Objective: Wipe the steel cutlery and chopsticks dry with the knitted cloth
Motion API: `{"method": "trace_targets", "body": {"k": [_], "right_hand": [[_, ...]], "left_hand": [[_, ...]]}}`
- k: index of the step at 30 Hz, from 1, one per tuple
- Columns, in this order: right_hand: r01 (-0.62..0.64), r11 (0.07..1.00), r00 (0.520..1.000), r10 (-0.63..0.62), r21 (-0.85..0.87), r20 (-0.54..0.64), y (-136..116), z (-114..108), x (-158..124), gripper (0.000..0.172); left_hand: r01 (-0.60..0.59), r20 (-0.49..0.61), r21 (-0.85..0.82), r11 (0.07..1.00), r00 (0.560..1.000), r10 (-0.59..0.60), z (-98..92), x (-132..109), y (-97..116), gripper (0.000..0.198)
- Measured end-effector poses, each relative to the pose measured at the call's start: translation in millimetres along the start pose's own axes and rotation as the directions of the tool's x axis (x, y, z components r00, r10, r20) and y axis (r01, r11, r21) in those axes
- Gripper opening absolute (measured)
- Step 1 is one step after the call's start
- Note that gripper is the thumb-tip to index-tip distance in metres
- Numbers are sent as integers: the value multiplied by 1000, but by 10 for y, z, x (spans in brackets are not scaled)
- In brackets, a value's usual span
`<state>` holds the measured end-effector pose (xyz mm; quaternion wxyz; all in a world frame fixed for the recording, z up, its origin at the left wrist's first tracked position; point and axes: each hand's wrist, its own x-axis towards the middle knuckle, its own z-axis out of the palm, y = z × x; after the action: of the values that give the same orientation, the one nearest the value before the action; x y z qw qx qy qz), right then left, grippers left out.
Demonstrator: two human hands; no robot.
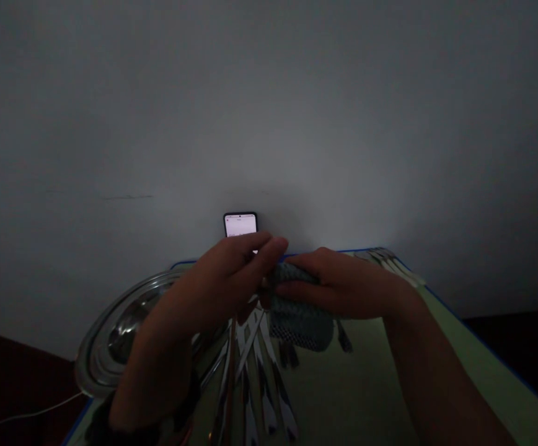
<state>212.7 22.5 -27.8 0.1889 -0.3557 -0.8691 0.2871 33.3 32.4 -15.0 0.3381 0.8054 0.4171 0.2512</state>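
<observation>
My right hand (338, 280) is closed round a bunched grey-green checked cloth (301, 325), which hangs down below the fingers. Close against its left side, my left hand (238, 269) has its fingers curled together. What those fingers hold is hidden in the dim light. Beneath both hands, several metal table knives (262, 371) lie fanned out on the pale green table (357, 384). The dark ends of a few more utensils (343, 337) show just past the cloth's lower edge.
A round shiny metal dish (106, 347) stands at the table's left, partly behind my left arm. Several forks (392, 263) lie at the far right corner. A lit phone (240, 224) leans on the grey wall (269, 124) behind the table. A white cable (27, 414) runs at lower left.
</observation>
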Motion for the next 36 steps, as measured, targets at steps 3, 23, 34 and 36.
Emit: {"method": "trace_targets", "body": {"k": [3,23,34,36], "right_hand": [[-25,999,999,24,31,43,64,-33,-13,28],[46,999,998,-45,-19,35,248,-34,32,30],[-106,981,994,105,-165,-14,453,-47,28,31],[-137,965,990,128,-223,-56,453,-50,20,29]], "left_hand": [[-8,33,-23,1000,999,9,-7,17,-49,30],[-62,-179,336,940,975,129,187,187,-68,39],[314,161,56,948,934,-319,-107,129,-471,52],[329,150,159,931,924,-353,-99,139,-468,55]]}}
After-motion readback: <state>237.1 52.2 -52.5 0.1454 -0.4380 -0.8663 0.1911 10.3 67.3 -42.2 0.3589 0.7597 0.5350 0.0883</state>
